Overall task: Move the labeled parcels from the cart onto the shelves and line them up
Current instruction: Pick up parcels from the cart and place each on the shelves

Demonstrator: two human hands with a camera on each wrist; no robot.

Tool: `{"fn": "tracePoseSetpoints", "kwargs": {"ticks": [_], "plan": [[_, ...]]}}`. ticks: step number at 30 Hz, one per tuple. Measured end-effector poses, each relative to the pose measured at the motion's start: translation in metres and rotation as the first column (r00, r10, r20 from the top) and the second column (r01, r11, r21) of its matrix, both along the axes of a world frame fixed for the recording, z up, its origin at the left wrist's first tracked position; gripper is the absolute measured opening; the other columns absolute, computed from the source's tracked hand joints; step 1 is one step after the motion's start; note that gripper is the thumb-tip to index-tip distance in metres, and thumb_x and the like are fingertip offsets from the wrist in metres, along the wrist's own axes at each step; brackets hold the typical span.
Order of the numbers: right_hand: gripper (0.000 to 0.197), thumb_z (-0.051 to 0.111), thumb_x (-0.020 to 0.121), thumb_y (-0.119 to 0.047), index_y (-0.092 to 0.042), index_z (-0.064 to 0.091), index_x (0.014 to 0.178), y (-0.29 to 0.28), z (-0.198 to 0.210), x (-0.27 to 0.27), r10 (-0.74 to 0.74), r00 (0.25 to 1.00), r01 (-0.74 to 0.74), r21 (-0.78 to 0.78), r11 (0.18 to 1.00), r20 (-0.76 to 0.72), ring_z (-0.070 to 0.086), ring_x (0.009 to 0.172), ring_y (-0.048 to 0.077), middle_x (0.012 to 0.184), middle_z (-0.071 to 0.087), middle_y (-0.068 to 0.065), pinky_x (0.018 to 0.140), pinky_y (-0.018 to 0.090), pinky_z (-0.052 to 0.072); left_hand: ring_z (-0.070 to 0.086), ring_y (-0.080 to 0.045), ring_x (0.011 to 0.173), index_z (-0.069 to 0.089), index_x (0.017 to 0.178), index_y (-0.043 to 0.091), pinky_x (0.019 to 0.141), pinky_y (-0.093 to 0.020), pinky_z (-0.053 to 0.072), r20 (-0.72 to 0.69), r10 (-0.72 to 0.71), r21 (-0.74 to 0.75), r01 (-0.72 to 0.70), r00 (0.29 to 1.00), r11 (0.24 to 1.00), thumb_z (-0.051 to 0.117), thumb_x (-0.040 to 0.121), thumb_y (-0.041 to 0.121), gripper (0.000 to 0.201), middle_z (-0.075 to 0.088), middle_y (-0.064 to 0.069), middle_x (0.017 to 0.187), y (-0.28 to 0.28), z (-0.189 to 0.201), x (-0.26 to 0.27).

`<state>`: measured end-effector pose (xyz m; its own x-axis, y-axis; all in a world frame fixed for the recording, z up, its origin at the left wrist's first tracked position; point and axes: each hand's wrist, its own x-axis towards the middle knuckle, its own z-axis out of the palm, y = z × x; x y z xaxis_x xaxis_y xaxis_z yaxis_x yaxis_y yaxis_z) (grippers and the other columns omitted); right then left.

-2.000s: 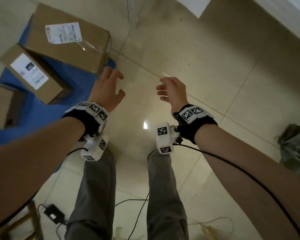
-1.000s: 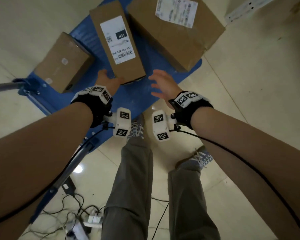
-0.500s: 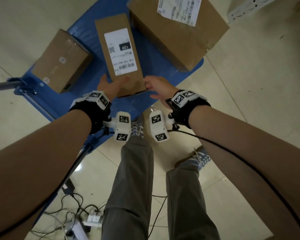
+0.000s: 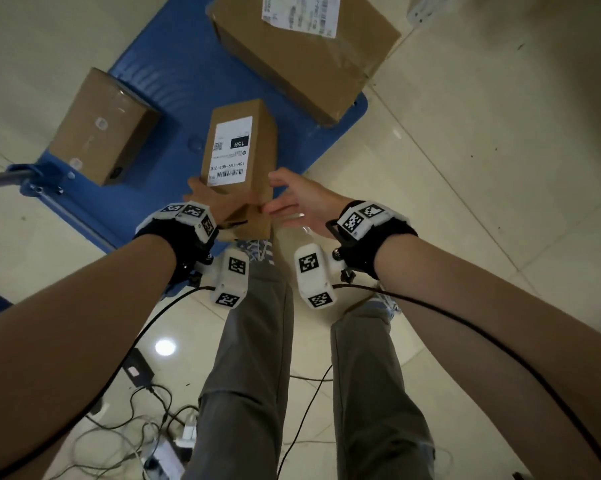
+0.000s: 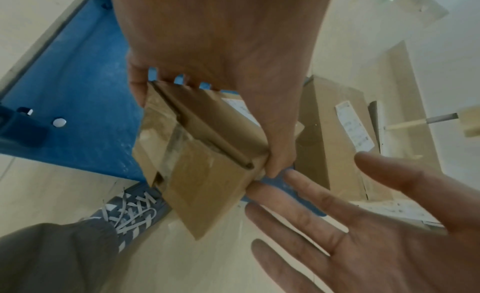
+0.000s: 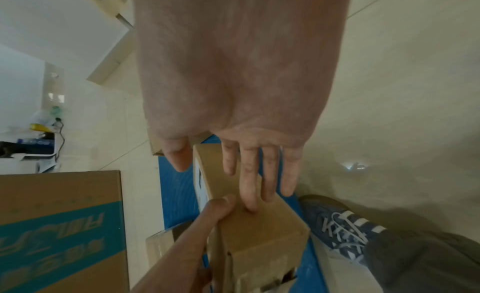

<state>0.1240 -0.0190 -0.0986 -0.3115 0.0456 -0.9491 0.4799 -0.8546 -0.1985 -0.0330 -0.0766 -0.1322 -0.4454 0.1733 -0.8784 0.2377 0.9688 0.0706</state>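
A narrow cardboard parcel (image 4: 240, 157) with a white "15H" label is tilted up over the blue cart (image 4: 167, 81). My left hand (image 4: 219, 204) grips its near end, thumb on one side and fingers on the other, as the left wrist view shows around the parcel (image 5: 207, 164). My right hand (image 4: 292, 200) is open, and its straight fingers (image 6: 252, 184) touch the parcel's right side (image 6: 259, 225). A large labeled box (image 4: 302, 53) and a smaller taped box (image 4: 101, 126) lie on the cart.
The cart's metal handle (image 4: 1, 180) sticks out at the left. Cables and a power strip (image 4: 153, 427) lie on the tiled floor by my feet. A white shelf part (image 4: 427, 8) shows at the top right.
My left hand has taken hold of the narrow parcel's near end and raised it off the cart. My right hand has come in against its right side.
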Motion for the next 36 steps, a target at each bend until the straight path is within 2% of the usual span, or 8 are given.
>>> {"fn": "tracePoseSetpoints", "kwargs": {"ticks": [8, 13, 15, 18, 22, 26, 32, 36], "plan": [[0.023, 0.052, 0.099, -0.035, -0.015, 0.057, 0.109, -0.031, 0.015, 0.068, -0.228, 0.966, 0.223, 0.054, 0.973, 0.12, 0.065, 0.096, 0.026, 0.102, 0.068, 0.012, 0.096, 0.046, 0.054, 0.052, -0.029, 0.119, 0.028, 0.147, 0.012, 0.102, -0.042, 0.045, 0.187, -0.234, -0.017, 0.242, 0.954, 0.97, 0.084, 0.047, 0.066, 0.126, 0.047, -0.005, 0.126, 0.003, 0.022, 0.053], [0.061, 0.062, 0.09, -0.054, -0.013, 0.048, 0.133, -0.056, 0.012, 0.13, -0.438, 0.862, 0.417, 0.136, 0.899, 0.254, 0.061, 0.108, 0.025, 0.128, 0.058, 0.005, 0.091, 0.046, 0.057, 0.056, -0.02, 0.118, 0.041, 0.142, 0.019, 0.092, -0.034, 0.05, 0.316, -0.352, 0.101, 0.338, 0.881, 0.936, 0.086, 0.028, 0.072, 0.134, 0.053, 0.004, 0.133, -0.003, 0.023, 0.097], [0.08, 0.067, 0.083, -0.063, -0.019, 0.037, 0.142, -0.065, 0.012, 0.158, -0.524, 0.802, 0.504, 0.147, 0.851, 0.285, 0.059, 0.114, 0.027, 0.135, 0.051, 0.003, 0.09, 0.047, 0.058, 0.049, -0.022, 0.128, 0.034, 0.149, 0.024, 0.105, -0.037, 0.042, 0.329, -0.438, 0.141, 0.415, 0.837, 0.899, 0.084, 0.038, 0.074, 0.131, 0.047, 0.003, 0.143, -0.006, 0.031, 0.118], [0.104, 0.073, 0.072, -0.071, -0.03, 0.022, 0.154, -0.074, 0.014, 0.2, -0.637, 0.731, 0.618, 0.157, 0.77, 0.245, 0.058, 0.119, 0.03, 0.146, 0.046, 0.007, 0.093, 0.051, 0.055, 0.034, -0.025, 0.14, 0.017, 0.154, 0.018, 0.112, -0.036, 0.028, 0.348, -0.492, 0.161, 0.466, 0.798, 0.87, 0.085, 0.069, 0.044, 0.113, 0.031, -0.005, 0.155, -0.016, 0.038, 0.149], [0.104, 0.075, 0.076, -0.062, -0.037, 0.012, 0.154, -0.079, 0.024, 0.244, -0.747, 0.642, 0.698, 0.272, 0.663, 0.173, 0.054, 0.126, 0.028, 0.142, 0.047, 0.004, 0.1, 0.052, 0.051, 0.03, -0.021, 0.141, 0.01, 0.153, 0.018, 0.106, -0.028, 0.029, 0.365, -0.565, 0.247, 0.509, 0.74, 0.825, 0.088, 0.068, 0.023, 0.115, 0.026, -0.005, 0.155, -0.033, 0.044, 0.182], [0.11, 0.08, 0.073, -0.055, -0.033, 0.01, 0.155, -0.077, 0.029, 0.276, -0.814, 0.553, 0.715, 0.4, 0.573, 0.179, 0.055, 0.12, 0.017, 0.142, 0.049, 0.0, 0.1, 0.049, 0.049, 0.032, -0.018, 0.139, 0.011, 0.152, 0.024, 0.112, -0.034, 0.031, 0.303, -0.681, 0.329, 0.598, 0.666, 0.731, 0.095, 0.054, 0.031, 0.129, 0.029, 0.002, 0.152, -0.043, 0.045, 0.211], [0.097, 0.079, 0.071, -0.05, -0.031, 0.021, 0.146, -0.078, 0.043, 0.309, -0.733, 0.651, 0.616, 0.425, 0.663, 0.198, 0.058, 0.119, 0.02, 0.132, 0.053, -0.001, 0.096, 0.045, 0.053, 0.039, -0.025, 0.135, 0.014, 0.149, 0.029, 0.108, -0.051, 0.04, 0.073, -0.814, 0.352, 0.749, 0.576, 0.562, 0.086, 0.042, 0.057, 0.132, 0.035, 0.001, 0.146, -0.03, 0.045, 0.247], [0.086, 0.085, 0.075, -0.016, -0.023, 0.027, 0.139, -0.085, 0.048, 0.319, -0.692, 0.716, 0.525, 0.584, 0.619, 0.09, 0.058, 0.117, 0.012, 0.125, 0.053, -0.006, 0.092, 0.031, 0.056, 0.034, -0.021, 0.14, 0.017, 0.154, 0.029, 0.114, -0.048, 0.035, 0.126, -0.74, 0.414, 0.643, 0.66, 0.644, 0.088, 0.063, 0.038, 0.115, 0.029, 0.001, 0.154, -0.014, 0.044, 0.265]]}}
